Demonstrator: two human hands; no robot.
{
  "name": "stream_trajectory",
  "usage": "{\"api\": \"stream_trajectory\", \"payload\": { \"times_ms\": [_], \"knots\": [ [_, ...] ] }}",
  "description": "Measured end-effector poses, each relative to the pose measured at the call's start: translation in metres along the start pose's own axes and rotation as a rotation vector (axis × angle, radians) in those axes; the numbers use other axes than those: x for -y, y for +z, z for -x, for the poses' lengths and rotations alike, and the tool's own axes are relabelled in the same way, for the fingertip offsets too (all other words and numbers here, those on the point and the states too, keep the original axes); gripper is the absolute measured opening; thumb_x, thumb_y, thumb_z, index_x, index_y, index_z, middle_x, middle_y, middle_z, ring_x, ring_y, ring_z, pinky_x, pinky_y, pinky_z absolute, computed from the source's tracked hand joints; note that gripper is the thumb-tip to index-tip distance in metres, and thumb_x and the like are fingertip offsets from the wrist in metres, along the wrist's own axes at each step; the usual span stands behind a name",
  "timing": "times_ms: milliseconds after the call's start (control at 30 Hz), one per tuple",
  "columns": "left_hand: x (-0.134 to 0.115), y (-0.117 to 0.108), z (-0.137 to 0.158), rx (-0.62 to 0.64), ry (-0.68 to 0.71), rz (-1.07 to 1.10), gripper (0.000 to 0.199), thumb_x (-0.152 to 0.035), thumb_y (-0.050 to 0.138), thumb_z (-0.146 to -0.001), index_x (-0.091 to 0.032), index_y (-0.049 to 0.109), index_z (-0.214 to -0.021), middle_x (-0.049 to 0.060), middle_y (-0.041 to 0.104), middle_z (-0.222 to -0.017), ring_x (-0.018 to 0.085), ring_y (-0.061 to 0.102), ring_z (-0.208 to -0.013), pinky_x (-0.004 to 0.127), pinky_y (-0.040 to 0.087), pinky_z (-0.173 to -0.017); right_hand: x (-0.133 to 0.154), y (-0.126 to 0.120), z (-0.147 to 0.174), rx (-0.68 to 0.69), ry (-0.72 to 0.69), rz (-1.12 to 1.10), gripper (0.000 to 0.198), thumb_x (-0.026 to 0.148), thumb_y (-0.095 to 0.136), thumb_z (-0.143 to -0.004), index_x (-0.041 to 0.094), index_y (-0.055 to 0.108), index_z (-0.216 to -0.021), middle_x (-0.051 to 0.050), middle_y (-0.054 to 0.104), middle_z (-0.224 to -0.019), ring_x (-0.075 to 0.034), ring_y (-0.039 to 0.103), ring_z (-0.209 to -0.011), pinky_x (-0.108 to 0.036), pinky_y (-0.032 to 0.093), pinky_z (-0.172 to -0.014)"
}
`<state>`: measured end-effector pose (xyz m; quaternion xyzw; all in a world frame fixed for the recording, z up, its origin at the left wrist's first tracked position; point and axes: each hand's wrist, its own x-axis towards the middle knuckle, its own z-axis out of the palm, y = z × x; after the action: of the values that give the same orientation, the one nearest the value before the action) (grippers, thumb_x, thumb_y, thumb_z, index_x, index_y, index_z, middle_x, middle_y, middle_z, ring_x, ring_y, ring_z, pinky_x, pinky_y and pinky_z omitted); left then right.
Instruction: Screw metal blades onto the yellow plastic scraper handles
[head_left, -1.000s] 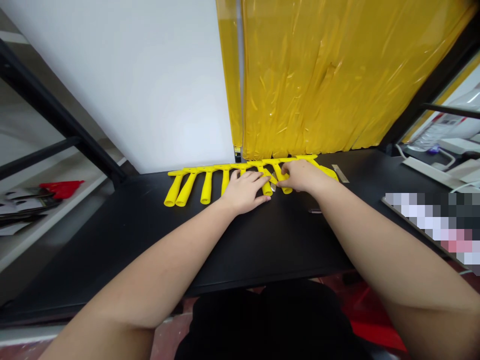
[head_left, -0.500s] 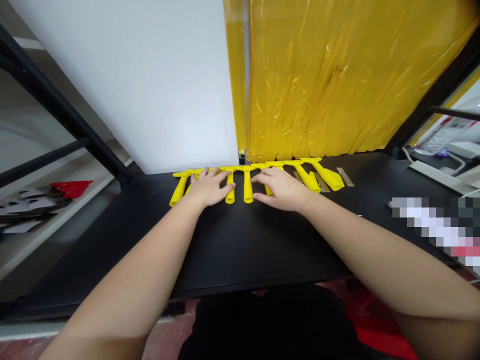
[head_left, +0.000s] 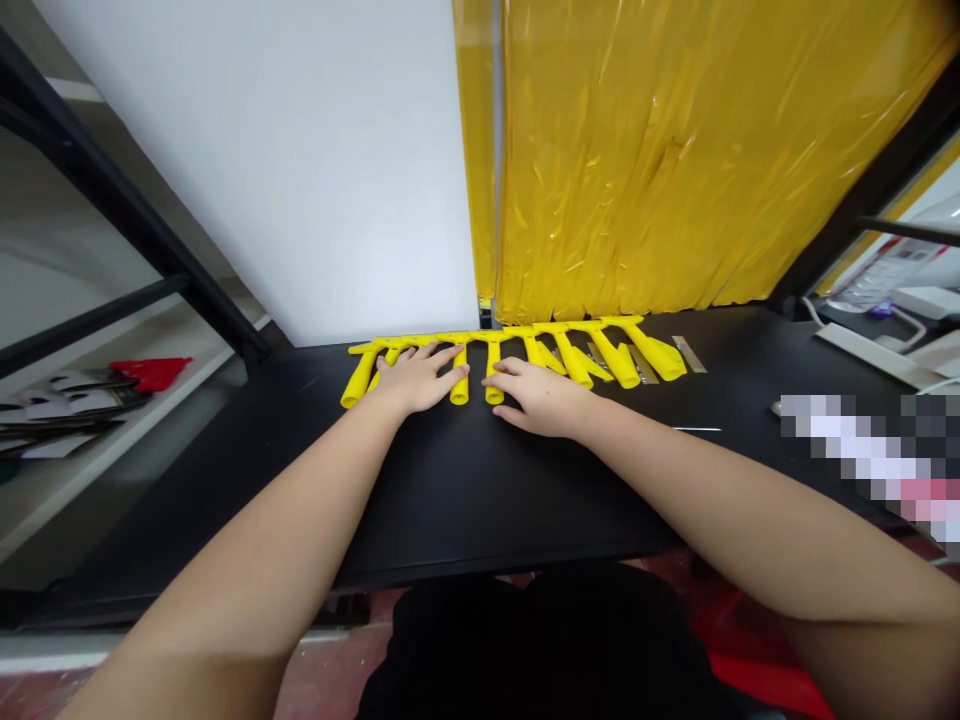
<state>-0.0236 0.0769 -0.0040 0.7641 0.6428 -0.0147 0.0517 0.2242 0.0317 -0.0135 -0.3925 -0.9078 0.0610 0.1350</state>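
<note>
"What could go wrong?"
"The yellow handles [head_left: 458, 389] lie rowed on the bench [head_left: 480, 490]; a sideways nudge could skew them."
"Grip?"
"Left hand [head_left: 411, 383], right hand [head_left: 544, 398]: fingers spread, neither clamped."

A single camera on the person's head looks forward and down from above the near edge of the flat black table [head_left: 465, 500], close enough for both bare forearms [head_left: 262, 540] to loom large, reaching past the table's far edge.

A white panel [head_left: 300, 170] and yellow sheeting [head_left: 637, 150] back the black tabletop [head_left: 480, 490].
</note>
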Motion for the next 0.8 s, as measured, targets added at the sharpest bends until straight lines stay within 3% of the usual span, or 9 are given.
{"api": "stream_trajectory", "payload": {
  "times_ms": [233,533,800],
  "knots": [
    [0.008,0.001,0.007,-0.012,-0.018,-0.023,0.073,-0.082,0.019,-0.1,-0.055,0.031,-0.167,-0.004,0.022,-0.181,0.047,0.026,-0.163,0.084,0.013,-0.123,0.004,-0.001,-0.002,0.014,-0.002,0.008,0.039,0.03,0.064,-0.103,0.016,0.068,-0.139,-0.018,0.061,-0.144,-0.032,0.067,-0.125,-0.046,0.055,-0.107],
    [0.01,-0.001,0.008,-0.009,-0.021,0.001,0.076,-0.084,0.014,-0.1,-0.055,0.03,-0.167,0.001,0.024,-0.181,0.044,0.018,-0.167,0.084,0.011,-0.123,0.004,0.001,-0.001,0.016,0.007,0.015,0.043,0.031,0.064,-0.103,0.018,0.066,-0.143,-0.018,0.059,-0.148,-0.032,0.066,-0.128,-0.047,0.055,-0.108],
    [0.022,0.003,0.002,-0.002,-0.003,0.02,0.076,-0.087,0.025,-0.097,-0.056,0.032,-0.166,0.0,0.02,-0.182,0.048,0.018,-0.165,0.083,0.013,-0.122,0.006,0.001,-0.001,0.015,0.004,-0.003,0.046,0.03,0.063,-0.102,0.017,0.064,-0.147,-0.019,0.058,-0.151,-0.033,0.064,-0.131,-0.049,0.055,-0.11]
  ]
}}
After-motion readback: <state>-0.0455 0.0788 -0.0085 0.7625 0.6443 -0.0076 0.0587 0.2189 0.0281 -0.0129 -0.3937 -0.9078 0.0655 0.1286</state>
